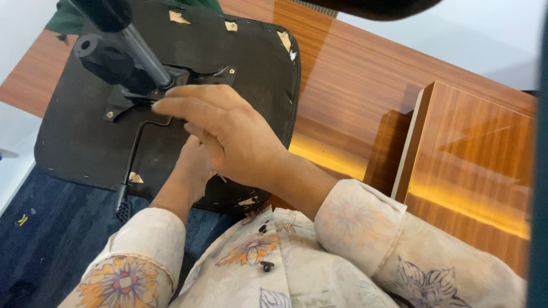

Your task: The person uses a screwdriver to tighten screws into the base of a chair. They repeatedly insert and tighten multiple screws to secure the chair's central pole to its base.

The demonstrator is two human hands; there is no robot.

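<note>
- Seat pan (240, 63), black, flipped underside up, lies on the wooden table (354, 102) at 10 o'clock of the frame; its near edge hangs past the table edge over the dark blue floor (51, 239).
- Black metal mounting plate (197, 77) sits screwed to the underside; a gas-lift column (145, 54) rises from it toward 11 o'clock, with a black lever housing (105, 60) beside it.
- Bent adjustment lever (134, 154) runs from the plate toward 7 o'clock and ends in a black handle (122, 206) past the seat edge.
- Right hand (228, 137) lies palm down over the plate, fingers (177, 105) stretched toward 9 o'clock, tips touching the plate by the column base. Grip loosely apart, clamped on nothing that shows.
- Left hand (191, 165) sits under the right one, mostly hidden; it reaches up toward the lever rod. Cannot tell whether its grip is apart or together.
- Wooden side panel (474, 165) stands on edge at 3 o'clock, well apart from the hands.
- Floral-print sleeves on both arms.
</note>
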